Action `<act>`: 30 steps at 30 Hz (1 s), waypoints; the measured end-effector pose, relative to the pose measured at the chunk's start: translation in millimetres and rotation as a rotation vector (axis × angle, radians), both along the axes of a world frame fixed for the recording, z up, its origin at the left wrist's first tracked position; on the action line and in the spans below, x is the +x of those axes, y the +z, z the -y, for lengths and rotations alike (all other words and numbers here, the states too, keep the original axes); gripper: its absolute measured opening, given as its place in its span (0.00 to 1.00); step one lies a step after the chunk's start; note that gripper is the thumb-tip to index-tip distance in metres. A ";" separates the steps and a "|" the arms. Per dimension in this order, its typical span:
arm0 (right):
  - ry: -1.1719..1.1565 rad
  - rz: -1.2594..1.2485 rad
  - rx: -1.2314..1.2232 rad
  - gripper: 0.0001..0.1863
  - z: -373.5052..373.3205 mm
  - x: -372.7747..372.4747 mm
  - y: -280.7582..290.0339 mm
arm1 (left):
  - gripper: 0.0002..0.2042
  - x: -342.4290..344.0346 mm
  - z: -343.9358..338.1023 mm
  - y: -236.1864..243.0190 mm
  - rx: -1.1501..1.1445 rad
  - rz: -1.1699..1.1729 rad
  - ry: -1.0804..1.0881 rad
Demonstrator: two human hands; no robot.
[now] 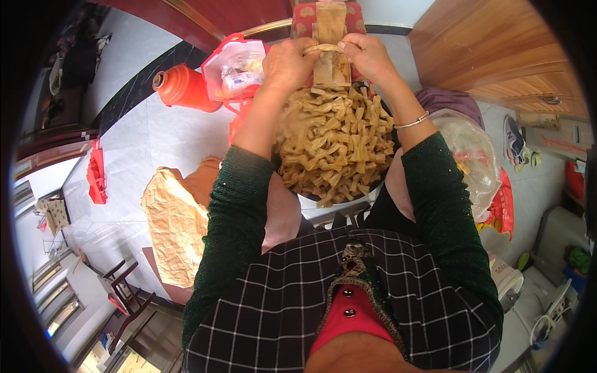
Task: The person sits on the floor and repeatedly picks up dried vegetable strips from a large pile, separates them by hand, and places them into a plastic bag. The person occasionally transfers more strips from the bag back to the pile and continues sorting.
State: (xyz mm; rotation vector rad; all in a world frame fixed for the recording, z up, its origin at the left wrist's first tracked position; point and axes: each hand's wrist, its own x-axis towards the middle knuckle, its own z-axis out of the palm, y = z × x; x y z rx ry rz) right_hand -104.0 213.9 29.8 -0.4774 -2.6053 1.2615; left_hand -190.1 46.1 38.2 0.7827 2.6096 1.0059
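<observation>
Both arms reach forward over a large round basin [368, 194] heaped with tan knotted pieces [339, 140] that look like tofu skin knots. Beyond the heap, a tan twisted strip [324, 48] of the same look is stretched between my hands. My left hand [290, 62] pinches its left end, and my right hand [367, 57], below a silver bangle on the wrist, pinches the right end. Under the strip is a wooden board [331, 15] with flat tan pieces on its nearer part. It rests on a red patterned seat [303, 20].
Left of the basin are an orange-red thermos [186, 87], a red and white bag [233, 68] and crumpled brown paper [177, 224]. To the right lie a clear plastic bag [469, 158], a purple cloth [451, 102] and shoes [515, 143]. A wooden cabinet [491, 50] stands at the far right.
</observation>
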 end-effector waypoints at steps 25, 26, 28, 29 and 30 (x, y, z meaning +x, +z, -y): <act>0.342 0.095 -1.145 0.08 118.1 246.7 47.9 | 0.02 243.8 122.7 28.4 0.738 1.051 -0.078; 0.365 0.075 -1.127 0.09 123.5 256.9 47.0 | 0.02 255.0 127.9 26.9 0.768 1.099 -0.092; 0.358 0.123 -1.096 0.08 131.8 273.7 51.9 | 0.04 268.9 142.8 32.7 0.660 1.093 -0.196; 0.364 0.133 -1.047 0.08 132.9 282.9 51.1 | 0.05 273.5 148.4 34.8 0.606 1.089 -0.248; 0.374 0.143 -1.000 0.08 137.2 290.5 53.0 | 0.06 278.1 153.2 36.6 0.545 1.037 -0.320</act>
